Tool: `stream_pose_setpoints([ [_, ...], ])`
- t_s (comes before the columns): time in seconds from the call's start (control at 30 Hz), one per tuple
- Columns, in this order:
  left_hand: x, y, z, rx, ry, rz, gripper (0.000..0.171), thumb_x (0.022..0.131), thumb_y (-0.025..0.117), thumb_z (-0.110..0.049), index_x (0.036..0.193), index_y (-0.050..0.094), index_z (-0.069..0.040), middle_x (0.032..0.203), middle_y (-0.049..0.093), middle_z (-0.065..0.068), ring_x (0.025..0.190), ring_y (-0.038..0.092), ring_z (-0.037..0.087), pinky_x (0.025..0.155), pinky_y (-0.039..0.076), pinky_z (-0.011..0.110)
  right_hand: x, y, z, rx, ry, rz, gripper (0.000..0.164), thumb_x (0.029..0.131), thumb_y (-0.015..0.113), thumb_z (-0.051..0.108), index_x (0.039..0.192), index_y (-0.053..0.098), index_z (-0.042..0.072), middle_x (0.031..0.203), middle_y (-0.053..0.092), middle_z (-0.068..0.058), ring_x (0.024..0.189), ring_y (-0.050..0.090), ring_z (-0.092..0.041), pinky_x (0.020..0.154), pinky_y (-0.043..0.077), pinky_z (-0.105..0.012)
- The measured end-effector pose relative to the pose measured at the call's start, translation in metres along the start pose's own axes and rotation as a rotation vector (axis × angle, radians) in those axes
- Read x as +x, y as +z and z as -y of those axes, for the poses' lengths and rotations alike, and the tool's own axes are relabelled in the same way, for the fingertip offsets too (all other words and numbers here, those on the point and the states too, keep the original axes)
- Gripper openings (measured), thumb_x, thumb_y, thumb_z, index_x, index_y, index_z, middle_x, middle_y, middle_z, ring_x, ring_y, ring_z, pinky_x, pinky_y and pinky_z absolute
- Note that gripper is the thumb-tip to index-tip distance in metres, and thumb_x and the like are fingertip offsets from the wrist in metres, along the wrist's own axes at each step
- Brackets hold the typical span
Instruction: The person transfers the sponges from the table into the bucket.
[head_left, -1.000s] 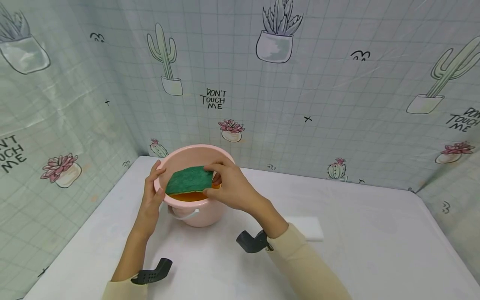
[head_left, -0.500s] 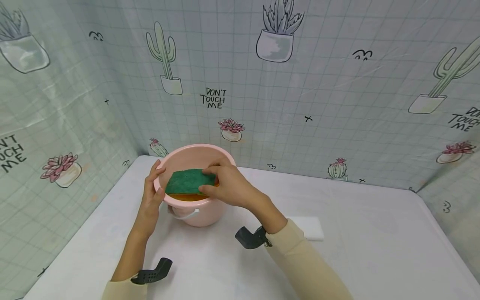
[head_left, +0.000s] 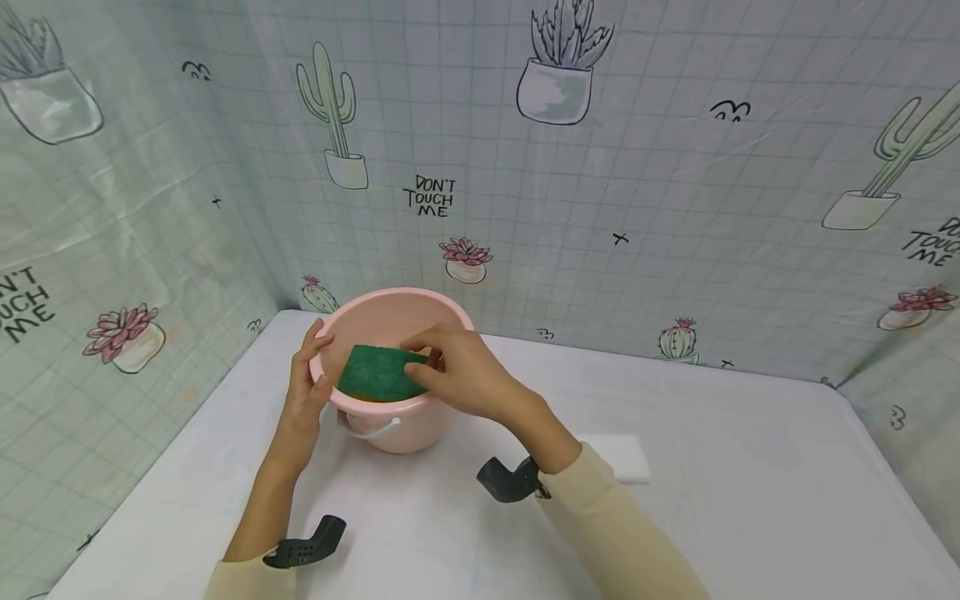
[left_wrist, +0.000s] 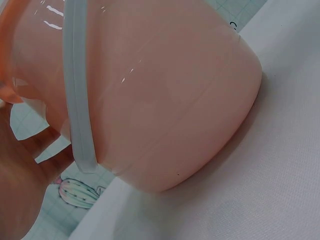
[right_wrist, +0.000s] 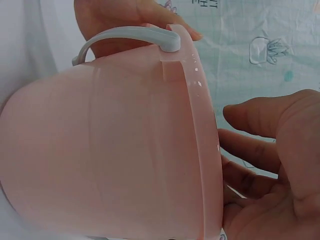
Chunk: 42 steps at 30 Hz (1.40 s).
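Observation:
A pink bucket [head_left: 401,429] with a pale handle [left_wrist: 77,90] stands on the white table. My left hand [head_left: 303,404] grips its left rim, thumb on the near side and fingers farther round. Inside the bucket's mouth lies a green scouring sponge [head_left: 378,373], with a strip of orange showing under its near edge. My right hand [head_left: 468,371] is over the right rim, thumb and index finger apart, overlapping the sponge's right end. In the right wrist view the right hand's thumb [right_wrist: 252,115] stands off the rim, with nothing between it and the index finger; other fingertips are hidden behind the bucket.
A white flat rectangular block [head_left: 628,458] lies on the table [head_left: 750,483], partly behind the right forearm. A cactus-print curtain [head_left: 480,150] rises close behind the bucket and along the left side. Dark wrist cameras [head_left: 510,481] jut from both wrists.
The sponge has sunk lower in the bucket and toward its near rim. My right thumb and index finger, earlier pinching its edges, have drawn closer together and let it go. My left hand has stayed put.

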<state>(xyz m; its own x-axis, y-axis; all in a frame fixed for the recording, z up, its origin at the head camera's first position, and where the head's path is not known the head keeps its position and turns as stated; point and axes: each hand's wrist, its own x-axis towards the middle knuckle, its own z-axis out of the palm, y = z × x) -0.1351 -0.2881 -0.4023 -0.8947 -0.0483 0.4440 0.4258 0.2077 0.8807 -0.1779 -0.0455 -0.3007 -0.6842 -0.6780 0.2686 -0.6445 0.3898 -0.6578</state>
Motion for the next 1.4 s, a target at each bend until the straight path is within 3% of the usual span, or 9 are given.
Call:
stream_pose_setpoints([
  [0.27, 0.0, -0.001, 0.004, -0.008, 0.027, 0.012, 0.051, 0.099, 0.038, -0.031, 0.147, 0.026, -0.017, 0.158, 0.004, -0.01, 0.144, 0.005, 0.018, 0.109, 0.003, 0.063, -0.016, -0.007, -0.002, 0.041, -0.034, -0.106, 0.029, 0.092, 0.063, 0.016, 0.12, 0.065, 0.011, 0.114, 0.063, 0.002, 0.085, 0.057, -0.007, 0.075, 0.05, -0.024],
  [0.57, 0.0, -0.002, 0.005, -0.006, 0.042, 0.01, 0.05, 0.099, 0.038, -0.028, 0.146, 0.026, -0.016, 0.158, 0.004, -0.009, 0.144, 0.005, 0.018, 0.109, 0.004, 0.062, -0.041, -0.023, -0.011, 0.02, -0.049, -0.213, 0.026, 0.092, 0.064, 0.017, 0.117, 0.067, 0.011, 0.108, 0.063, 0.004, 0.082, 0.054, -0.007, 0.072, 0.051, -0.022],
  [1.03, 0.001, 0.0, 0.002, 0.017, 0.025, -0.008, 0.05, 0.099, 0.038, -0.028, 0.146, 0.027, -0.017, 0.159, 0.005, -0.01, 0.144, 0.007, 0.018, 0.108, 0.006, 0.064, -0.086, -0.045, -0.049, -0.105, 0.001, -0.262, 0.029, 0.091, 0.066, 0.017, 0.119, 0.065, 0.013, 0.106, 0.062, 0.007, 0.082, 0.053, -0.007, 0.068, 0.051, -0.024],
  [1.4, 0.0, 0.002, 0.0, 0.02, 0.0, -0.023, 0.053, 0.098, 0.041, -0.033, 0.146, 0.027, -0.018, 0.157, 0.007, -0.014, 0.144, 0.006, 0.017, 0.108, 0.005, 0.065, -0.123, -0.055, -0.071, -0.082, 0.075, -0.296, 0.031, 0.091, 0.066, 0.019, 0.122, 0.064, 0.015, 0.11, 0.063, 0.009, 0.084, 0.054, -0.008, 0.071, 0.052, -0.026],
])
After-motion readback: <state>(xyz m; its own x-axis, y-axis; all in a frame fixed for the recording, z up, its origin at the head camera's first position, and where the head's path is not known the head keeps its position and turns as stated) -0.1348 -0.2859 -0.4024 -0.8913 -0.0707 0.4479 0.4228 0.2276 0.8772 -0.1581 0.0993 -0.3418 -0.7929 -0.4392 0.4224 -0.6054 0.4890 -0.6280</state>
